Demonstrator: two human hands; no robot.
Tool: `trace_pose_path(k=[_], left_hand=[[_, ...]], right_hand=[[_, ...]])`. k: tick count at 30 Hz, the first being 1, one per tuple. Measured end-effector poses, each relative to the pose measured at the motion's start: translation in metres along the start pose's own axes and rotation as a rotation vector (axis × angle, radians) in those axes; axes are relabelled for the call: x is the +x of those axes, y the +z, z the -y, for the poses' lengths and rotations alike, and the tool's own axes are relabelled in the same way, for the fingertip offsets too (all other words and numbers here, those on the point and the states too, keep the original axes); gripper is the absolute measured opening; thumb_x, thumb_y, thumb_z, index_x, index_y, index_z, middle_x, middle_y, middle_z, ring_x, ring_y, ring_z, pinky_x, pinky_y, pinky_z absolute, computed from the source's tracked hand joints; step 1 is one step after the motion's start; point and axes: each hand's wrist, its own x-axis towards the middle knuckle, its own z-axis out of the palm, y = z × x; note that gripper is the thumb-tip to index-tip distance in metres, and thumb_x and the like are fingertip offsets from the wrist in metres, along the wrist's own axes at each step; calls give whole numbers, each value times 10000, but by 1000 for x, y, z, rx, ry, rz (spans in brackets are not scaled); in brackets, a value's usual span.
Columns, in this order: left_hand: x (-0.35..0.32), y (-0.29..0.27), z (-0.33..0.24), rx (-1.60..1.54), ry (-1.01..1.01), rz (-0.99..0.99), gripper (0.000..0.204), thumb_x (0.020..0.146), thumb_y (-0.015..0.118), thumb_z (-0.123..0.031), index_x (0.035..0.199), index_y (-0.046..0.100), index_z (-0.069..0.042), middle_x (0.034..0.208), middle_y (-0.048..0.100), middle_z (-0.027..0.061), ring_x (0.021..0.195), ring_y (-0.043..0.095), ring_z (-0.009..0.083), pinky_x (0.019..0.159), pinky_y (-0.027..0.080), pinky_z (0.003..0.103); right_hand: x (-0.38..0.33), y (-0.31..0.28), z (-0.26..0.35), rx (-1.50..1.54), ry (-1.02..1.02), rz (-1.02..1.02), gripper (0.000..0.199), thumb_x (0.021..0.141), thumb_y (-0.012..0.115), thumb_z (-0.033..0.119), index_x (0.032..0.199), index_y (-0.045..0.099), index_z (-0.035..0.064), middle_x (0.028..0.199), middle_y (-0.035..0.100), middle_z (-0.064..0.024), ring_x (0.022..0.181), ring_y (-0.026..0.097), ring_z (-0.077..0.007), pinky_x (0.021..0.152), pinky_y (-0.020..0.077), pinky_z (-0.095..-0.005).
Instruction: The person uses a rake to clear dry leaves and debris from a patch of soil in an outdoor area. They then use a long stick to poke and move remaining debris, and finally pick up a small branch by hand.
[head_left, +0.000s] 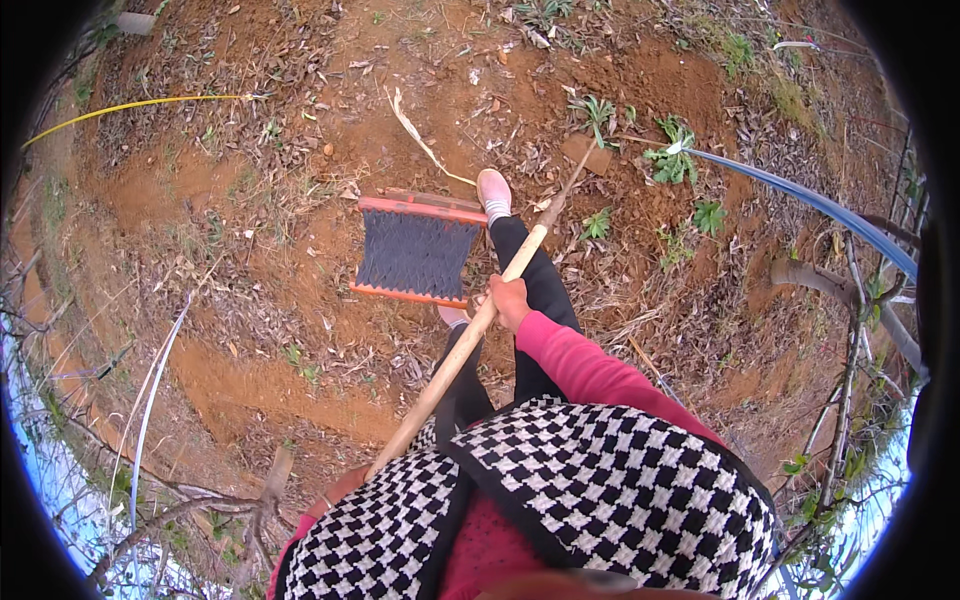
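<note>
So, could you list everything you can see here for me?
hoe: 1, tan handle and rusty brown blade, slanting across the middle
stool: 1, orange-red frame with black seat, by the shoes
yellow strip: 1, upper left
blue strip: 1, right
white strip: 1, lower left
plants: several, green, mostly upper right
branches: several, greyish brown, both sides
soil: one stretch, reddish brown, strewn with dry leaves
shoes: 2, pink, beside the stool
right hand: 1, pink sleeve, gripping the handle
left hand: 1, pink sleeve, partly hidden, at the handle's lower end
</note>
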Motion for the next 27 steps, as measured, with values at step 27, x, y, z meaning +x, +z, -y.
trace_pose_path(k=[27], left_hand=[[51, -30, 19, 178, 1, -310, 392, 802, 720, -175, 1135, 588, -17, 882, 658, 77, 763, 626, 161, 698, 506, 304]], right_hand=[[-27, 66, 29, 24, 128, 67, 188, 998, 482, 182, 1078, 376, 49, 780, 471, -101, 575, 545, -233, 519, 561, -438]])
